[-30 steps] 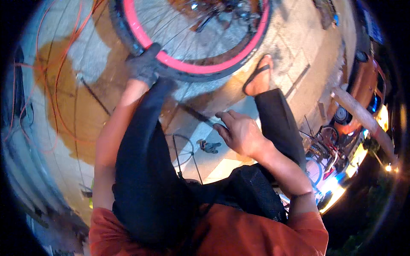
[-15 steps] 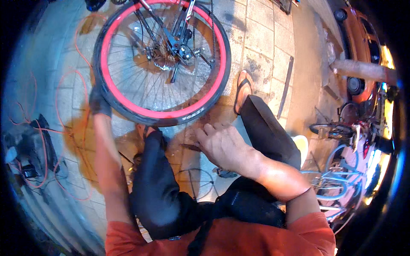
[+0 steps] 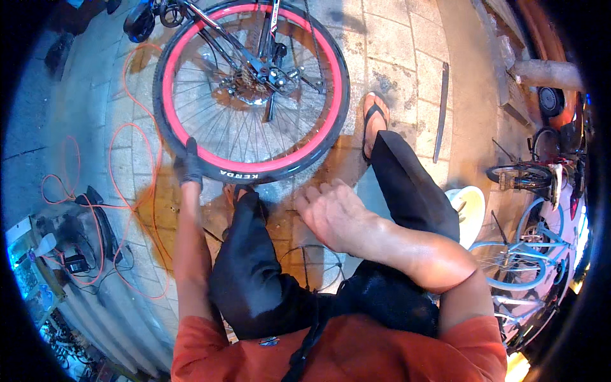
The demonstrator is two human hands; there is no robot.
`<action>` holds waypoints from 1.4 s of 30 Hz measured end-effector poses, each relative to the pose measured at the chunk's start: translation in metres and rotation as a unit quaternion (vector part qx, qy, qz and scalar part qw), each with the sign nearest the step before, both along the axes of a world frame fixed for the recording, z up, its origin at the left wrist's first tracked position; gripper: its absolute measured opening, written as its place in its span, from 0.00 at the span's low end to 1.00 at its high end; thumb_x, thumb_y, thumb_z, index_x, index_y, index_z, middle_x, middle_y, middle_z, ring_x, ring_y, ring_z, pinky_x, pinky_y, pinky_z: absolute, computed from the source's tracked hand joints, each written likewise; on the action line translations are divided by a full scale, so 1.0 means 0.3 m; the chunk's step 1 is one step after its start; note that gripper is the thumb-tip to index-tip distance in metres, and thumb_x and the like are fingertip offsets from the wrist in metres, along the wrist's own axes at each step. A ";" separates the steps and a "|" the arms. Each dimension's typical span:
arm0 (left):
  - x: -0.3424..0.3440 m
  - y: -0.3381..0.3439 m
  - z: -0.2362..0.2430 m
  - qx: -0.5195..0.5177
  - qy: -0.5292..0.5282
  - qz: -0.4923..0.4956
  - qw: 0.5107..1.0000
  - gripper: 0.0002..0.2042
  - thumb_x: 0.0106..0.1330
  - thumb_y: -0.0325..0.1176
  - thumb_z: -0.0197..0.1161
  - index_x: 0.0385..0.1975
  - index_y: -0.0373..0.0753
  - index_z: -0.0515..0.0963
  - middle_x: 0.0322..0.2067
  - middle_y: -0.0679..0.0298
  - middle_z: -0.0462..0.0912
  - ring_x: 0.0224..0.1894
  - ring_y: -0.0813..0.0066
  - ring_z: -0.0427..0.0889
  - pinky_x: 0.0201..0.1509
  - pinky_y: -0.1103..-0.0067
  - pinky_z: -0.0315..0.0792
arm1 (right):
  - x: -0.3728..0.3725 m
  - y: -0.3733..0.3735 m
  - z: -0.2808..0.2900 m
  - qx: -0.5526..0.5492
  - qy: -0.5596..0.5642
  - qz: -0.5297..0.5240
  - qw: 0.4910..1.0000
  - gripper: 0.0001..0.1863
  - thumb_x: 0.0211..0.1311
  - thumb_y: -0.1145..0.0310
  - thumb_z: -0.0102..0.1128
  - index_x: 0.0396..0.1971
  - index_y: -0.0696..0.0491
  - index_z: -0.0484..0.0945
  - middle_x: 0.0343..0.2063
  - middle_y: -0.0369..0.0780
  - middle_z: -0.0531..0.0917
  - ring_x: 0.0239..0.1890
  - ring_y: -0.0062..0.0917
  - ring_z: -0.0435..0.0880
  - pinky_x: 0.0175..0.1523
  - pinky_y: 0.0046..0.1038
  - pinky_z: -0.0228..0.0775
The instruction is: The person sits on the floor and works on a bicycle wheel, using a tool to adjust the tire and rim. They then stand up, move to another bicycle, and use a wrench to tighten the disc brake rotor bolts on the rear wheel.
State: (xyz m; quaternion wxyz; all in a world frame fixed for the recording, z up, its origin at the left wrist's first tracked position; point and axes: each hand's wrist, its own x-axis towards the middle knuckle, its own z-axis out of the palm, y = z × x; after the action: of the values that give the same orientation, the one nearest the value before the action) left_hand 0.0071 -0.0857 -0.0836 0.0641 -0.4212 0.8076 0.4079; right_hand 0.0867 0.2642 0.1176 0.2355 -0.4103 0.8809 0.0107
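Note:
A bicycle wheel (image 3: 167,95) with a pink-red rim and black tyre fills the upper middle, fitted to a dark bicycle frame (image 3: 223,37). At its lower left edge is my left hand (image 3: 189,169), in a dark glove, closed on the tyre with the thumb over its side; the other fingers are mostly hidden. My right hand (image 3: 334,215), bare, hangs over the space between my knees, apart from the wheel. Its fingers are curled and somewhat blurred, and whatever may be inside them is hidden.
Orange hose (image 3: 111,149) loops across the paving at left, near a black device (image 3: 77,263). A white bucket (image 3: 472,213) stands by my right knee. Beyond it are parked bicycles (image 3: 538,251). A dark flat strip (image 3: 442,111) lies at right; a wire hoop (image 3: 328,274) is below my right hand.
The wheel has turned clockwise, its tyre lettering moving left along the bottom. My left hand has shifted down and right along the tyre. The right hand stays curled; the view has moved slightly.

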 end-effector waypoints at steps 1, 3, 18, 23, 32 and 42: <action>-0.029 -0.032 0.011 0.023 -0.013 -0.024 0.999 0.37 0.69 0.59 0.62 0.56 0.23 0.76 0.49 0.47 0.84 0.48 0.58 0.83 0.53 0.68 0.75 | 0.002 0.006 0.015 -0.009 0.023 -0.003 1.000 0.16 0.59 0.66 0.61 0.47 0.55 0.78 0.32 0.39 0.82 0.35 0.29 0.84 0.40 0.33 0.71; -0.020 -0.266 -0.211 0.223 0.158 0.032 0.961 0.35 0.72 0.63 0.58 0.66 0.38 0.71 0.48 0.62 0.83 0.47 0.64 0.80 0.54 0.66 0.75 | 0.006 0.000 0.053 -0.033 0.073 0.012 0.997 0.17 0.60 0.66 0.60 0.48 0.55 0.78 0.32 0.38 0.82 0.36 0.29 0.84 0.40 0.33 0.71; 0.213 -0.140 -0.403 0.236 0.130 0.123 0.955 0.34 0.65 0.55 0.72 0.61 0.33 0.75 0.51 0.59 0.83 0.52 0.65 0.81 0.55 0.67 0.76 | 0.014 0.006 0.038 -0.074 0.130 0.062 0.987 0.15 0.60 0.64 0.58 0.44 0.54 0.81 0.32 0.38 0.82 0.34 0.27 0.82 0.41 0.31 0.71; 0.258 0.148 -0.238 0.322 0.204 0.203 0.902 0.35 0.72 0.62 0.60 0.63 0.34 0.72 0.51 0.61 0.80 0.47 0.67 0.78 0.53 0.67 0.76 | 0.046 -0.002 -0.025 -0.006 0.011 0.041 0.999 0.17 0.58 0.65 0.61 0.46 0.55 0.80 0.32 0.38 0.81 0.38 0.28 0.83 0.43 0.28 0.71; -0.085 -0.396 -0.240 0.345 0.160 0.015 0.925 0.23 0.77 0.52 0.57 0.61 0.43 0.75 0.48 0.67 0.82 0.50 0.70 0.79 0.53 0.72 0.76 | 0.021 -0.045 -0.007 -0.008 -0.080 0.027 0.996 0.12 0.62 0.65 0.58 0.43 0.53 0.79 0.35 0.37 0.83 0.39 0.28 0.84 0.44 0.30 0.71; -0.059 -0.300 -0.264 0.176 0.103 0.126 0.971 0.40 0.70 0.66 0.55 0.62 0.30 0.76 0.50 0.57 0.84 0.51 0.67 0.80 0.56 0.70 0.75 | 0.003 -0.071 -0.025 0.009 -0.098 0.015 0.995 0.09 0.58 0.67 0.60 0.37 0.52 0.79 0.32 0.37 0.83 0.39 0.29 0.84 0.43 0.29 0.72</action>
State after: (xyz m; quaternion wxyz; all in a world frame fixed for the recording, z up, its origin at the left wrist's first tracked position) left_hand -0.0105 -0.1757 -0.1628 0.0018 -0.4573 0.6658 0.5895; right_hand 0.0877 0.2429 0.1102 0.3241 -0.4207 0.8471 -0.0174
